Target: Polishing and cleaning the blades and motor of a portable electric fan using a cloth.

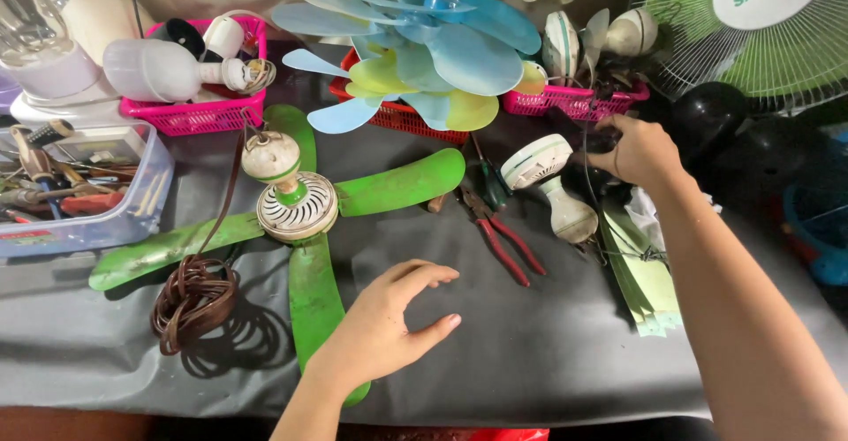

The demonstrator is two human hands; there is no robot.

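- My left hand (pixel 384 322) sits low over the dark grey mat (pixel 548 353), fingers loosely curled and apart, grasping nothing; the heel of it lies over the near blade of the green fan (pixel 296 207)
- That green fan lies flat on the mat, four blades spread out, with its white ribbed hub facing up and a small cream motor cap (pixel 271 156) just above the hub
- A brown cord runs down from the cap into a coiled bundle (pixel 193 298) left of my left hand, near but apart from it
- My right hand (pixel 638 150) is up at the far right, fingers clenched round a small dark object; I cannot tell what it is, since the hand covers most of it
- Just left of that hand lies a white fan motor (pixel 549 180), tipped on its side, with thin black wires trailing past it
- Red-handled pliers (pixel 499 233) lie on the mat between my two hands, touched by neither, and a dark green-handled screwdriver (pixel 488 180) sits just above them
- Pale green blades (pixel 645 278) are stacked under my right forearm
- Further back, a red basket (pixel 397 119) carries a pile of blue and yellow blades, with pink baskets (pixel 199 114) of white motor parts either side
- Far left, a clear plastic tub (pixel 132 211) holds mixed tools
- Top right, a green standing fan's grille (pixel 707 44) fills the corner
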